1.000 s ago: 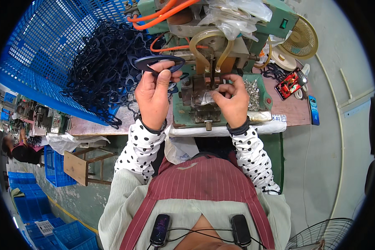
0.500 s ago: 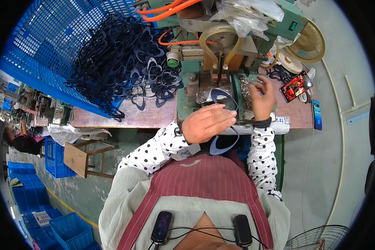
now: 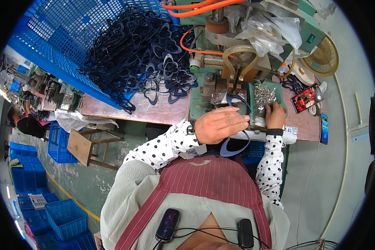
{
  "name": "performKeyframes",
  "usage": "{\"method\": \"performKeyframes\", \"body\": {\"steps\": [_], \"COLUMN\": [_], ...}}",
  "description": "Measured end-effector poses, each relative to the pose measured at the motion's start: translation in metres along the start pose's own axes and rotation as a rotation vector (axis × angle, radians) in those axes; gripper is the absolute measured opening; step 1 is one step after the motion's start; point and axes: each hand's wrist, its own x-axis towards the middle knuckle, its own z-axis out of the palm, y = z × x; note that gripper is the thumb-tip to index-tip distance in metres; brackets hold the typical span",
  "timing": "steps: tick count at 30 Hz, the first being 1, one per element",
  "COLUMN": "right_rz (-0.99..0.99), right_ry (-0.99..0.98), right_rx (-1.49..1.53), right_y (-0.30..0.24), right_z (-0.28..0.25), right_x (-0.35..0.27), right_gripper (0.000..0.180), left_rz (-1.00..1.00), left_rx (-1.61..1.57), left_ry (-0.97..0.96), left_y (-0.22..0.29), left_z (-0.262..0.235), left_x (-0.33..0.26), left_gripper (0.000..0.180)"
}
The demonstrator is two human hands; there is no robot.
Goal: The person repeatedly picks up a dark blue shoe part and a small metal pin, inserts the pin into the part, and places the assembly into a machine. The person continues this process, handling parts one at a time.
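Note:
My left hand (image 3: pixel 221 124) holds a dark blue heart-shaped plastic frame (image 3: pixel 236 145) flat in front of my chest, near the table's front edge. My right hand (image 3: pixel 275 115) rests, fingers down, on a heap of small silvery metal parts (image 3: pixel 264 95) in a green tray on the machine base; whether it pinches a part I cannot tell. Behind both hands stands a green press machine (image 3: pixel 221 62) with orange hoses. A large pile of the same dark blue frames (image 3: pixel 141 58) spills from a blue crate onto the wooden table (image 3: pixel 154 110).
A red phone (image 3: pixel 306 98) and a blue lighter-like object (image 3: pixel 324 128) lie at the table's right end. A small fan (image 3: pixel 323 56) stands behind them. A wooden stool (image 3: pixel 85 146) and blue crates (image 3: pixel 64 216) stand on the floor at left. Another person (image 3: pixel 23 121) sits far left.
My left hand took a blue frame from the pile and brought it down toward my chest. My right hand moved from the machine's middle to the heap of metal parts at right.

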Motion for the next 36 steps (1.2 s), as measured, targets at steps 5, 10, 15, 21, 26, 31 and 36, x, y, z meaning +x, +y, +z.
{"method": "performKeyframes", "body": {"steps": [5,10,15,21,26,31,36], "right_rz": [0.069,0.116,0.207,0.036,0.059,0.111,0.075], "right_ry": [0.101,0.146,0.186,0.311,0.357,0.210,0.035], "right_rx": [0.316,0.280,0.377,0.253,0.355,0.521,0.882], "right_y": [0.000,-0.004,-0.015,0.000,-0.004,-0.022,-0.086], "right_z": [0.006,0.004,0.001,0.012,0.010,-0.002,-0.037], "right_x": [0.009,0.004,0.002,0.001,-0.001,0.006,0.012], "right_gripper": [0.015,0.015,0.013,0.013,0.013,0.012,0.016], "left_rz": [0.076,-0.351,-1.156,-1.426,-1.242,-0.963,-0.599], "left_rx": [0.196,0.537,0.913,0.778,0.649,0.673,0.665], "left_ry": [-0.042,0.176,0.030,-0.204,0.080,0.404,0.322], "left_y": [-0.001,-0.056,-0.153,-0.176,-0.148,-0.088,-0.041], "left_z": [-0.020,-0.046,-0.053,-0.049,-0.060,-0.066,-0.068], "left_x": [-0.010,-0.044,-0.075,-0.090,-0.128,-0.112,-0.051], "left_gripper": [0.034,0.015,0.025,0.034,0.023,0.016,0.018]}}
